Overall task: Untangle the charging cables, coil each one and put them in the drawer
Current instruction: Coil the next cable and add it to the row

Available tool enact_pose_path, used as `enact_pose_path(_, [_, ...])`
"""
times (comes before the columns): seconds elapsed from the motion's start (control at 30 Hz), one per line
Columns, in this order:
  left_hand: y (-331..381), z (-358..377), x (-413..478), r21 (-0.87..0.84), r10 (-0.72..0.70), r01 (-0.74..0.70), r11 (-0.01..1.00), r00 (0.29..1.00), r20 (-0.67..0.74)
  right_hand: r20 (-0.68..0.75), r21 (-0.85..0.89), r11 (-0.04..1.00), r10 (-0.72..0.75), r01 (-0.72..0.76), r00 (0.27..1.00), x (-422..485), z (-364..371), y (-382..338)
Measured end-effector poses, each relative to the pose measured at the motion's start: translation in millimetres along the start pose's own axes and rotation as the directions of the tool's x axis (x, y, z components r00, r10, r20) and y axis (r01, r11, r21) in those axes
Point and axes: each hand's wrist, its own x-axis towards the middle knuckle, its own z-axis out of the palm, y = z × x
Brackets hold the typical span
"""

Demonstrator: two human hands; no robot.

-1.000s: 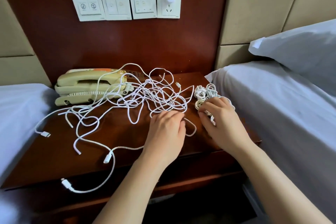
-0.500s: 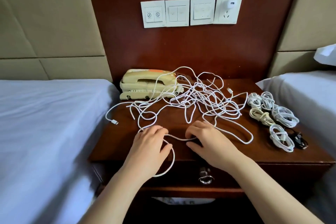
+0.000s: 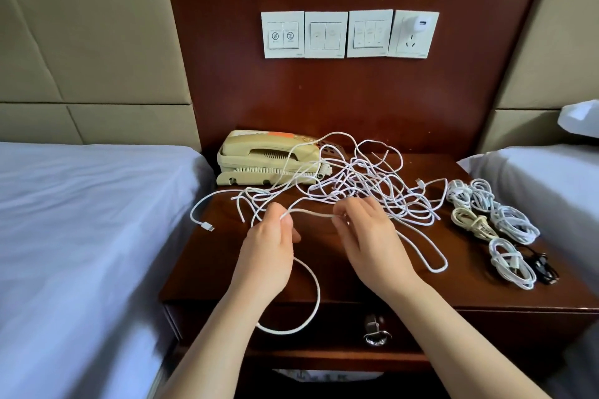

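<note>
- Our left grip (image 3: 269,249) pinches a white cable (image 3: 311,212) between thumb and curled fingers, raised above the worktop (image 3: 201,266).
- Our right grip (image 3: 369,243) pinches the same cable, and the stretch between the two runs nearly level.
- Below the left grip, the cable hangs in a loop before the shut drawer (image 3: 453,327).
- The tangle (image 3: 356,185) lies behind both grips and reaches onto the telephone (image 3: 256,155).
- Coiled cables (image 3: 496,223) lie at the worktop's right side.

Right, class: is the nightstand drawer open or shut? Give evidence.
Shut. The drawer front sits flush beneath the nightstand top, its ring pull untouched, no interior showing; left hand and right hand pinch a white cable above.
</note>
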Motion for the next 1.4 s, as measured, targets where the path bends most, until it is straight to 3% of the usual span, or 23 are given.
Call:
enact_pose_path(0.1, [9, 2, 6, -0.268, -0.137, 0.142, 0.953, 0.990, 0.037, -0.018, -0.003, 1.000, -0.011, 0.011, 1.000, 3, 3, 3])
enact_pose_path(0.23, [18, 3, 10, -0.567, -0.258, 0.339, 0.751, 0.941, 0.221, -0.012, -0.029, 0.999, -0.023, 0.022, 1.000, 7, 7, 9])
enact_pose_path(0.37, [25, -1, 14, -0.712, -0.285, 0.485, 0.509, 0.875, 0.392, 0.008, -0.020, 1.000, -0.022, 0.022, 1.000, 14, 8, 10])
enact_pose_path(0.53, [31, -5, 12, -0.816, -0.138, 0.569, 0.107, 0.821, 0.554, 0.146, 0.343, 0.911, 0.190, -0.230, 0.971, 20, 0, 3])
enact_pose_path(0.73, [33, -3, 20, -0.860, -0.221, 0.500, -0.104, 0.831, 0.510, 0.438, 0.249, 0.958, 0.018, -0.141, 0.899, 19, -3, -9])
enact_pose_path(0.8, [30, -2, 24, -0.883, -0.295, 0.459, -0.096, 0.834, 0.465, 0.508, 0.128, 0.989, -0.007, -0.067, 0.862, 17, -3, -13])
enact_pose_path(0.87, [26, -1, 27, -0.910, -0.374, 0.414, -0.007, 0.843, 0.387, 0.560, 0.012, 1.000, -0.027, 0.025, 0.828, 15, -2, -19])
enact_pose_path(1.0, [18, 2, 29, -0.885, -0.433, 0.337, 0.321, 0.883, 0.179, 0.557, 0.043, 0.999, -0.040, 0.019, 0.830, 19, -12, -32])
enact_pose_path(1.1, [9, 3, 30, -0.762, -0.380, 0.294, 0.577, 0.922, 0.068, 0.523, 0.173, 0.983, -0.034, -0.067, 0.852, 28, -26, -36])
enact_pose_path(1.2, [7, 7, 28, -0.574, -0.279, 0.256, 0.778, 0.959, 0.050, 0.455, 0.226, 0.969, -0.015, -0.099, 0.891, 33, -29, -37])
enact_pose_path(1.23, [9, 8, 27, -0.544, -0.258, 0.254, 0.800, 0.964, 0.070, 0.428, 0.239, 0.964, 0.002, -0.115, 0.904, 34, -28, -36])
enact_pose_path(1.4, [22, 14, 28, -0.652, -0.211, 0.329, 0.683, 0.943, 0.256, 0.305, 0.332, 0.924, 0.085, -0.190, 0.948, 40, -28, -31])
